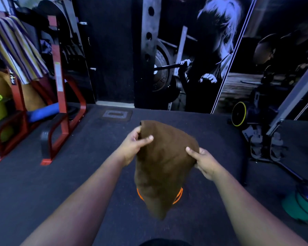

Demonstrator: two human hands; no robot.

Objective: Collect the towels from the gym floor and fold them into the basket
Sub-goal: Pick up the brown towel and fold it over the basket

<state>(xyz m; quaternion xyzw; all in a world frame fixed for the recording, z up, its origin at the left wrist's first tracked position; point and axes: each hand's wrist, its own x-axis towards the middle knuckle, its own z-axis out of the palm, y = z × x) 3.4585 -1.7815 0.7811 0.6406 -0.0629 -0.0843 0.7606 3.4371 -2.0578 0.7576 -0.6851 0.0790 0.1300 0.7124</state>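
Left of the brown towel [164, 162], a striped towel [16, 48] drapes the red rack [60, 89]. Your left hand [133, 144] pinches the brown towel's upper corner; your right hand [203, 162] grips its right edge. Match the corners before folding. Beneath it, the orange basket [178, 197] peeks out, contents hidden.

Two hands, the left hand [134, 145] and the right hand [204, 161], share one brown towel [163, 166] at the centre of the frame. One striped towel [16, 48] hangs at upper left over one red rack [60, 96]. One orange basket [178, 196] shows just below centre. One yellow-rimmed wheel [239, 113] stands at right, and one green plate [299, 205] lies at lower right.
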